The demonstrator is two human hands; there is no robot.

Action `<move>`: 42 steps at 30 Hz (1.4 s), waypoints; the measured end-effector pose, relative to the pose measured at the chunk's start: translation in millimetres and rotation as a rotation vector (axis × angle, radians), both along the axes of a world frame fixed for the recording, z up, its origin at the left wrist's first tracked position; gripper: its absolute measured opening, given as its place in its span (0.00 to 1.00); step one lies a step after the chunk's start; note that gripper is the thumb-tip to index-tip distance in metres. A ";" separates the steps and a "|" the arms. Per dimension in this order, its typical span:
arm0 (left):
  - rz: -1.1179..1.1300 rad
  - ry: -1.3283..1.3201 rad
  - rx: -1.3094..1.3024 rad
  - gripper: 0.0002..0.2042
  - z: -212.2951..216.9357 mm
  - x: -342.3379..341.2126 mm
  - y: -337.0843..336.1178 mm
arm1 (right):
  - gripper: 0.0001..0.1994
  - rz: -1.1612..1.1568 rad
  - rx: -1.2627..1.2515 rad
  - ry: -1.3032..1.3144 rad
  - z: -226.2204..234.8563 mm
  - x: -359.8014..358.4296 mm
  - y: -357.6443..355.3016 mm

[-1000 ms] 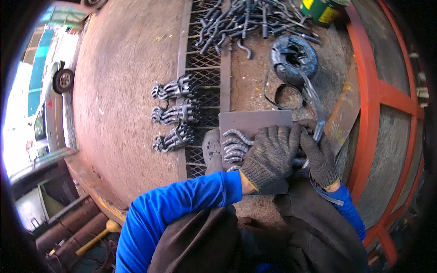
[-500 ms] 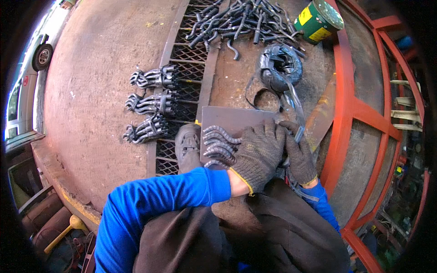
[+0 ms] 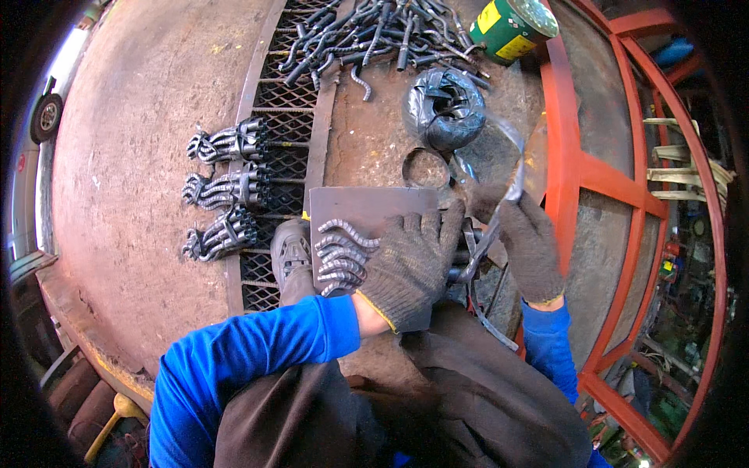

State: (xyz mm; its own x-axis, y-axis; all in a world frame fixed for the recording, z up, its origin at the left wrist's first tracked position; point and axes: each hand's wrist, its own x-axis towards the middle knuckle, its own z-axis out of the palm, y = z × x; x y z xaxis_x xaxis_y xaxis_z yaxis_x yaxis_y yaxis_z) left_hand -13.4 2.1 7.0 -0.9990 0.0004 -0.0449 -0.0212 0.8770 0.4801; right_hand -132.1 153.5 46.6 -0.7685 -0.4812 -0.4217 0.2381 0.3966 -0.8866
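My left hand (image 3: 412, 269), in a dark knit glove, lies flat with its fingers stretched over a row of bent ribbed steel bars (image 3: 343, 253). The bars rest on a flat brown plate (image 3: 374, 204); their hooked ends stick out left of the hand. Black ends (image 3: 462, 261) show on the other side. My right hand (image 3: 530, 242), gloved too, is raised beside them, its fingers closed on a grey plastic strip (image 3: 511, 191). The strip loops up from the black ends, and a tail hangs below the hand. My right fingertips are partly blurred.
Three tied bundles (image 3: 226, 187) of bars lie left of the metal grating (image 3: 292, 121). A heap of loose bars (image 3: 382, 35) lies ahead, with a green can (image 3: 511, 31) at its right. Near me are a wrapped black coil (image 3: 445, 109) and a ring (image 3: 425, 168). A red steel frame (image 3: 566, 148) borders the right.
My right hand has moved away from my left and now draws the plastic strip up in a loop. My left hand stays spread on the bars. The whole view has shifted.
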 end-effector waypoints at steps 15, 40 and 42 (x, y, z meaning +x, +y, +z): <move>0.052 0.147 0.003 0.30 -19.2 6.8 6.7 | 0.21 -0.186 -0.569 -0.714 49.6 24.3 -50.5; 0.024 0.182 0.047 0.16 -10.7 3.7 0.2 | 0.19 -0.355 -0.454 -0.508 54.3 -10.5 -86.6; -0.011 0.132 0.032 0.16 -10.9 1.2 -0.9 | 0.19 -0.409 -0.453 -0.543 63.3 -0.4 -79.1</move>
